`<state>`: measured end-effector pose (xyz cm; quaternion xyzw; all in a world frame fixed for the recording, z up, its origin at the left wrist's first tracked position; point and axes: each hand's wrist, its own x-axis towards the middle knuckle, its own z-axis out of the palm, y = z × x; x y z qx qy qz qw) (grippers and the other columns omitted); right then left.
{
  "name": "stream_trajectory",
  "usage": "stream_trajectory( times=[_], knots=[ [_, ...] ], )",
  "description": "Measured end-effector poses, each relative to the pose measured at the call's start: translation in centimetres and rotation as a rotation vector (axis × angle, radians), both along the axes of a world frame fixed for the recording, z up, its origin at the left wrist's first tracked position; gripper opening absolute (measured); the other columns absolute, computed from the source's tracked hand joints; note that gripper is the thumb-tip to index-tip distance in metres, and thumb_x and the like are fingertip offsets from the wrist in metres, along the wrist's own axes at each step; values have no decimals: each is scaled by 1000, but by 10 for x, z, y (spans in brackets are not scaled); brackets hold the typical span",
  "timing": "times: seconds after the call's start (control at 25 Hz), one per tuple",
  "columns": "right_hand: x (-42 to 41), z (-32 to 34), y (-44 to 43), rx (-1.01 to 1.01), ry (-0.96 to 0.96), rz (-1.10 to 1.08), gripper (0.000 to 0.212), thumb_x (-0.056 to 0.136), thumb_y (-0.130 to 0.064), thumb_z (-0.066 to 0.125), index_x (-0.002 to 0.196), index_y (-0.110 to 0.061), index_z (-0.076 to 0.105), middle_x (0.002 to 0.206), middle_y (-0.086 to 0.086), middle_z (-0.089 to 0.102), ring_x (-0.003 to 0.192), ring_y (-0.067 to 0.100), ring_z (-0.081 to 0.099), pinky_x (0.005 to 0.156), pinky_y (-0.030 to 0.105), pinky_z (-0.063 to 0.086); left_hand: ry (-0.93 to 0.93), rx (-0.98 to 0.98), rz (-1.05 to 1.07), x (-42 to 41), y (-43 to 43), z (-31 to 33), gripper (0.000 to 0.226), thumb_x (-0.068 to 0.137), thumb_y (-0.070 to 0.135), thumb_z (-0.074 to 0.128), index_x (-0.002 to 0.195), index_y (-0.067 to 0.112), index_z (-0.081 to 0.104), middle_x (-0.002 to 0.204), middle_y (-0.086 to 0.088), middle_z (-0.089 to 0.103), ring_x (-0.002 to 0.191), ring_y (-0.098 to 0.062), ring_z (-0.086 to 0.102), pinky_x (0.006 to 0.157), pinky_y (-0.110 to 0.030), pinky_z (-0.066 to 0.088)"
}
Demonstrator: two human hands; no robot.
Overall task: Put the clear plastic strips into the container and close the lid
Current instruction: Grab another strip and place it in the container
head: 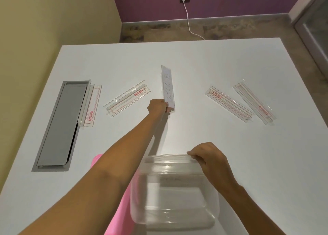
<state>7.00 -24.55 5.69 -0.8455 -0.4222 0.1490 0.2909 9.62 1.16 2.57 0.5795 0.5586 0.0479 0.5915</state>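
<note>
White bench [213, 61], barely started: left hand [157, 107] pinches the middle strip [167, 85], right hand [208, 157] grips the container [174, 195] rim. Four strips on the bench, lid unseen.

A single head-worn view looks forward and steeply down across the flat white table [195, 57]. The clear round plastic container [174, 195] sits closest at 6 o'clock, the purple wall [230, 2] farthest at 12.
</note>
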Motion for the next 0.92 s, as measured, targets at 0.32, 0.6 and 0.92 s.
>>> stream_trajectory(
  times=[0.32, 0.6, 0.92],
  knots=[
    [6, 20, -3, 31, 184, -251, 20, 89, -29, 61, 108, -29, 67, 119, -10, 57, 110, 8, 52, 95, 25, 43, -333, -213, -40, -54, -35, 45, 21, 87, -5, 58, 68, 3, 64, 64, -2, 64, 101, -34, 67, 94, -35, 53],
    [4, 61, 14, 264, 635, -369, 44, 85, -37, 63, 125, -25, 53, 116, -8, 62, 103, 1, 58, 82, 13, 43, -396, -108, -201, -123, -104, 87, 16, 88, -4, 55, 78, -2, 67, 63, 2, 62, 70, -14, 68, 74, -17, 57],
    [-32, 70, -2, 378, 890, -224, 43, 77, -26, 75, 116, -24, 58, 113, -5, 68, 101, 9, 66, 91, 38, 53, -317, -3, -432, -197, -138, 99, 17, 88, 4, 58, 90, 11, 74, 70, 7, 71, 74, -10, 71, 70, -17, 55]
  ],
)
